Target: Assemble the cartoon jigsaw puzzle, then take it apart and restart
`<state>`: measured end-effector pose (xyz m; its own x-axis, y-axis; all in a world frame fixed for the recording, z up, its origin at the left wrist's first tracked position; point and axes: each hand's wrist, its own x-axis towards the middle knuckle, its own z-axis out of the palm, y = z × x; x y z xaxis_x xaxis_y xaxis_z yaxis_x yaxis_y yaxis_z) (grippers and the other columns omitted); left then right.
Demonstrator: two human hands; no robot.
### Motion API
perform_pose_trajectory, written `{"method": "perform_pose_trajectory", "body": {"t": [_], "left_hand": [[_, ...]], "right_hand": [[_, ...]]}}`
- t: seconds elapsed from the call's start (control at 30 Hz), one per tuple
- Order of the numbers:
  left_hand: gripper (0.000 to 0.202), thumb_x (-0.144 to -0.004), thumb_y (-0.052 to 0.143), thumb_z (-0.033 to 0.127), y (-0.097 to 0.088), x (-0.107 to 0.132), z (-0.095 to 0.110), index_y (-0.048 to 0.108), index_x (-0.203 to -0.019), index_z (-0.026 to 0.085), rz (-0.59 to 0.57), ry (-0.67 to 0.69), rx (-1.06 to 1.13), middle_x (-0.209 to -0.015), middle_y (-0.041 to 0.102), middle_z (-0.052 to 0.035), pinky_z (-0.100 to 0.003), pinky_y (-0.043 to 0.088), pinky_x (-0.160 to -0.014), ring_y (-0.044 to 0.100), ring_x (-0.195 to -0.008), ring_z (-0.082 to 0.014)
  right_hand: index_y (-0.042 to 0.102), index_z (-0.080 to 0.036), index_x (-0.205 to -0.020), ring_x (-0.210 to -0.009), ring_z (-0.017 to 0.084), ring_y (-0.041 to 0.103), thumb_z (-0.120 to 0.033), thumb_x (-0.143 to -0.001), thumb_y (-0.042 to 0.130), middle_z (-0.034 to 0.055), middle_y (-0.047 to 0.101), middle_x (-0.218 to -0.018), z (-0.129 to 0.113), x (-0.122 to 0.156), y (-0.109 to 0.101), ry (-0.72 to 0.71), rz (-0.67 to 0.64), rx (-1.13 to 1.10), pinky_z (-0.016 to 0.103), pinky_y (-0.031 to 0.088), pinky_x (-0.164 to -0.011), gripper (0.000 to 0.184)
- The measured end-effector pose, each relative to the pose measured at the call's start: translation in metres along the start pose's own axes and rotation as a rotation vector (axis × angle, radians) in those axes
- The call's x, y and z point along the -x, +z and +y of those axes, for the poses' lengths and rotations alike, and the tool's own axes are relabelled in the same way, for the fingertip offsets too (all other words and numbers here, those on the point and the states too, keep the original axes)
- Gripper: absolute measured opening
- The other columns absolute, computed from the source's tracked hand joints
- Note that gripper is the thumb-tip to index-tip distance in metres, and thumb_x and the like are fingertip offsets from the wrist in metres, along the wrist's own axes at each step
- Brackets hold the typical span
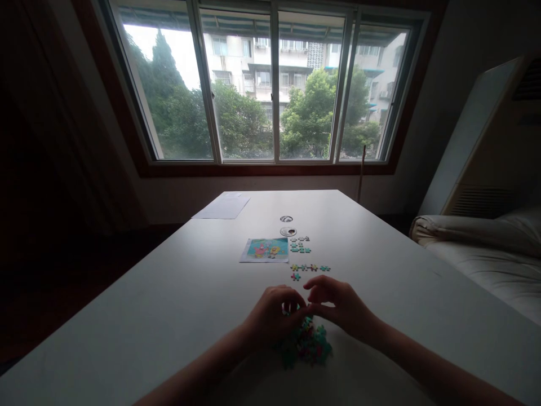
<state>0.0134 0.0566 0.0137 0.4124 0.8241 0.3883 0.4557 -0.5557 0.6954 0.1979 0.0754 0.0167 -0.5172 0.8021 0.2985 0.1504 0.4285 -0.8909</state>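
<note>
A heap of small teal and multicoloured puzzle pieces (310, 344) lies on the white table (169, 304) close to me. My left hand (273, 316) and my right hand (338, 304) meet just above the heap's far edge, fingers curled and pinched together around a small piece that I can barely make out. Farther off lies a cartoon reference picture (265, 250). To its right sit a small cluster of joined pieces (300, 245) and a short row of pieces (310, 268), with one loose piece (296, 277) below.
Two small round lids or discs (287, 225) lie beyond the picture. A sheet of paper (223, 206) rests at the table's far left. A pale sofa (477, 248) stands to the right, and a wide window (270, 84) fills the far wall.
</note>
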Motion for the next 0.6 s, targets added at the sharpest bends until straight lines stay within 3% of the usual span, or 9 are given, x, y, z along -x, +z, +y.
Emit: {"method": "perform_pose_trajectory", "body": {"t": [0.13,0.27,0.43,0.6], "left_hand": [[0.02,-0.073,0.06,0.029,0.0,-0.002,0.002,0.062,-0.062,0.013,0.008,-0.099,0.1,-0.056,0.054,0.001,-0.02,0.035,-0.054,0.044,-0.053,-0.0093],[0.02,-0.074,0.057,0.03,-0.001,-0.005,-0.003,0.062,-0.067,0.012,0.068,-0.185,0.163,-0.059,0.057,-0.0003,-0.02,0.035,-0.052,0.045,-0.054,-0.0099],[0.025,-0.073,0.057,0.035,-0.002,-0.007,-0.011,0.062,-0.068,0.012,0.086,-0.246,0.243,-0.061,0.058,-0.0011,-0.02,0.035,-0.051,0.047,-0.055,-0.0107],[0.025,-0.072,0.059,0.035,-0.001,-0.005,-0.012,0.063,-0.067,0.011,0.058,-0.25,0.268,-0.061,0.057,-0.0007,-0.02,0.034,-0.051,0.045,-0.055,-0.0102]], "right_hand": [[0.055,-0.019,-0.096,-0.068,0.012,0.06,-0.022,-0.072,0.063,0.0035,0.061,-0.084,0.0,0.001,0.002,-0.068,0.089,0.068,0.027,0.052,-0.066,0.026],[0.056,-0.02,-0.098,-0.072,0.013,0.058,-0.025,-0.074,0.062,0.0045,0.061,-0.086,0.0,0.004,-0.002,-0.232,0.196,0.322,0.029,0.051,-0.067,0.025],[0.056,-0.022,-0.104,-0.076,0.014,0.057,-0.028,-0.074,0.063,0.0051,0.06,-0.093,0.006,0.005,-0.004,-0.336,0.149,0.519,0.028,0.051,-0.068,0.032],[0.058,-0.023,-0.103,-0.08,0.014,0.059,-0.029,-0.079,0.058,0.0047,0.061,-0.091,0.01,0.005,-0.003,-0.389,0.169,0.594,0.026,0.051,-0.07,0.025]]}}
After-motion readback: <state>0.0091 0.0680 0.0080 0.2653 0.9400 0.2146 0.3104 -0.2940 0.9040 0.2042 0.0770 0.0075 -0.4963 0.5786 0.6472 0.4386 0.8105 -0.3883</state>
